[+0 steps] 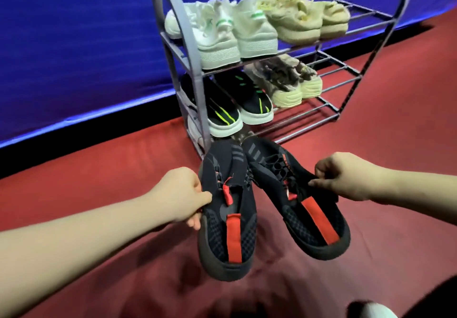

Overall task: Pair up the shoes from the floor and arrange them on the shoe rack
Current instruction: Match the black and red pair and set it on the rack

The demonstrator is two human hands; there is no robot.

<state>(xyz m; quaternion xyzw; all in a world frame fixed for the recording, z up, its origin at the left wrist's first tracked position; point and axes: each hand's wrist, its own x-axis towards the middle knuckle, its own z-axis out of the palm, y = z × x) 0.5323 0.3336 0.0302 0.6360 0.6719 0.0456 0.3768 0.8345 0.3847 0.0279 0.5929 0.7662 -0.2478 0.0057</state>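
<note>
I hold two black shoes with red heel strips side by side above the red floor, toes pointing at the grey shoe rack [173,53]. My left hand [180,195] grips the left black shoe [222,228] at its collar. My right hand [346,176] pinches the collar of the right black shoe [304,209]. On the rack's top shelf stand a white pair with green stripes [230,33] and a pale yellow pair [304,17]. The middle shelf carries a black pair with neon green lines [237,106] and a beige-yellow pair [289,82]. The bottom shelf is mostly hidden behind the held shoes.
A blue wall panel [74,58] runs behind the rack on the left. Red carpet [395,119] covers the floor around and in front of the rack. The right ends of the rack's shelves [346,70] show bare bars. A white object [371,311] peeks in at the bottom edge.
</note>
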